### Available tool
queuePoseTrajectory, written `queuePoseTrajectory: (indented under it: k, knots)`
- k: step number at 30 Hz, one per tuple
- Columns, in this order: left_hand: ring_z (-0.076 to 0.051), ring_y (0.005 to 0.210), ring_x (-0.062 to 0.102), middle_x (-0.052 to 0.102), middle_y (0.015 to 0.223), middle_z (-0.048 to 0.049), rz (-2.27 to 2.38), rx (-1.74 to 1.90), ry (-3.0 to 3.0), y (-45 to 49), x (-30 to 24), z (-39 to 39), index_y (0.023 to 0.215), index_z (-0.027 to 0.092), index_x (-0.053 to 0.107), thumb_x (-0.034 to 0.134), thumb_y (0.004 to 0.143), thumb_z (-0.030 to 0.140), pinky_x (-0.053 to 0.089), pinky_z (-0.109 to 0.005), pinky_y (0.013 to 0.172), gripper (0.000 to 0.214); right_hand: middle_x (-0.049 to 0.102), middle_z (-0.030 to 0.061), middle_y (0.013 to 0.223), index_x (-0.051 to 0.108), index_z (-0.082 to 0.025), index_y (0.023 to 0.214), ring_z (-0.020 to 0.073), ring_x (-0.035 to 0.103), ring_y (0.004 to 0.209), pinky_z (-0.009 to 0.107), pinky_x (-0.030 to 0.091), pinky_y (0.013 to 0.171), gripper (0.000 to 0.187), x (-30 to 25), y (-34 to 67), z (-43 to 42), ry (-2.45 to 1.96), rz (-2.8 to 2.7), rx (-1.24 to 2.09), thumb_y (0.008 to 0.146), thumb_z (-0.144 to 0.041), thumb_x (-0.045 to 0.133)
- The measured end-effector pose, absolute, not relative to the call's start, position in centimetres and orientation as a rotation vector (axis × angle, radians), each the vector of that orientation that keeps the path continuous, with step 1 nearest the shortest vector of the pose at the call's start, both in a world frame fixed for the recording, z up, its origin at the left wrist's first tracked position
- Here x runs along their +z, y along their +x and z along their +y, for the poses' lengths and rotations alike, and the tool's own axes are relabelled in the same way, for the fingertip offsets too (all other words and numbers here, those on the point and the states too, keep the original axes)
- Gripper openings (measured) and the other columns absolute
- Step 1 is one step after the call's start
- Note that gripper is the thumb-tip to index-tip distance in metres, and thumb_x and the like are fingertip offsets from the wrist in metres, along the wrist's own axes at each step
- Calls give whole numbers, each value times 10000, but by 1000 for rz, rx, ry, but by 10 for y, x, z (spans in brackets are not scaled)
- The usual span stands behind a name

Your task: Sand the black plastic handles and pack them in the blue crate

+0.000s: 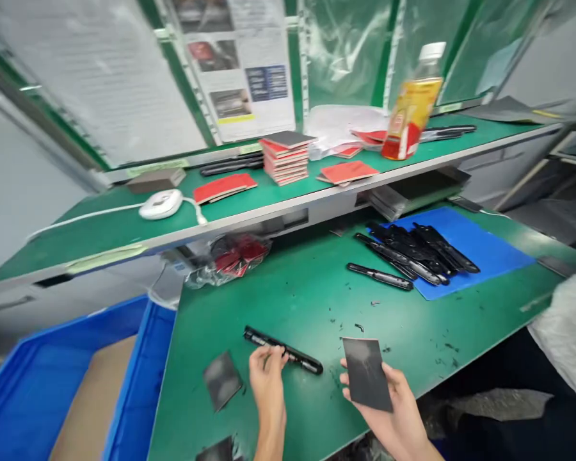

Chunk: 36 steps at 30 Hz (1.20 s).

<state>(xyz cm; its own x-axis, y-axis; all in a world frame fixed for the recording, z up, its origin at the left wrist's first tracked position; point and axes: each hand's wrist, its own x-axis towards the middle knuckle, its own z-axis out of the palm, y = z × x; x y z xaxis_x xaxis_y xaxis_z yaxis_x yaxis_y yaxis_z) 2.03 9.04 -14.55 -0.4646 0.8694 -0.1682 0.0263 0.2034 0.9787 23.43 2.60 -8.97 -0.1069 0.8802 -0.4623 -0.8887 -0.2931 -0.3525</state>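
My left hand [267, 368] is closed in a pinch at the middle of a long, narrow black plastic part [307, 362], which lies at a slant on the green work surface. The fingers cover some of that part. In my right hand [398, 406] is a thin, dark rectangular sanding pad [367, 372], held by its edges with the flat face up and pale scuffs on it. Left of my left hand, a second dark pad [222, 380] lies flat. Another dark piece [216, 450] shows at the bottom edge.
Several black parts [413, 253] are piled on a blue mat [499, 250], with one beside it. Black scraps [360, 327] dot the table [292, 301]. A blue bin [139, 371] adjoins it at left. The shelf [249, 208] holds stacked red-sided pads [285, 163] and a bottle [413, 109].
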Motion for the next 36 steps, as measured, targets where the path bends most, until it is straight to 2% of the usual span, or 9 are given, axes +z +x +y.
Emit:
queuePoseTrajectory:
  k: [4,7,13,19,23,26,31,34,36]
  knots:
    - [-251,923,667,611,1044,-124,1849,1125,1152,16,-169,102,1216,177,530,505,887,371,559,-423,807,382,738,172,1117,760,-154,1096,276,682,865,393,552,757,457,-87,222,17,-761,-98,1743,833,-515,664]
    - [-289,1140,564,542,1254,-142,1919,937,1436,21,-172,108,1307,246,587,461,854,130,477,-462,946,484,739,163,1120,761,-156,1097,267,674,861,388,560,753,464,-92,242,0,-790,-104,1733,835,-526,663]
    - [-305,1323,406,518,1387,-145,1910,625,1795,27,-159,152,1067,203,696,405,833,3,342,-527,1076,424,726,151,1178,755,-156,1123,259,670,892,381,568,783,461,-108,310,-36,-728,-24,1738,861,-516,633]
    - [-277,1080,590,686,911,-75,1767,716,1854,33,-122,171,763,186,651,633,723,94,354,-479,1087,101,738,141,1125,755,-185,1116,263,673,879,387,581,763,458,-120,362,-60,-676,71,1700,864,-540,613]
    - [-278,1061,604,653,1062,-106,1873,1126,1596,52,-94,123,1212,183,583,543,867,299,450,-435,984,366,685,91,1285,724,-260,1162,276,680,977,411,588,840,481,-124,388,-70,-770,81,1636,826,-599,660]
    - [-186,798,620,604,941,-68,1808,1352,1314,83,-71,65,1407,161,432,337,976,385,529,-312,721,494,700,62,1252,647,-310,1283,301,640,1134,412,545,958,633,-125,393,-72,-1067,-3,1628,764,-667,701]
    - [-36,444,279,295,654,84,1076,1345,354,152,-25,-6,1326,199,569,682,877,449,230,-136,357,526,502,26,1514,626,-330,1331,321,456,1371,412,378,1137,599,-108,361,-75,-1192,-841,1199,826,-652,642]
    - [-25,406,195,199,615,107,973,1233,191,174,-12,-22,1341,234,565,752,814,494,155,-116,330,617,749,23,1179,755,-390,1093,264,646,1046,379,487,982,307,-95,341,-73,-910,-1425,972,796,-468,767]
    - [-27,393,189,190,589,113,942,1159,162,176,-10,-27,1333,245,574,788,772,502,153,-115,322,654,804,-30,888,767,-458,986,213,645,769,344,514,864,278,-83,335,-66,-765,-1666,951,744,-339,831]
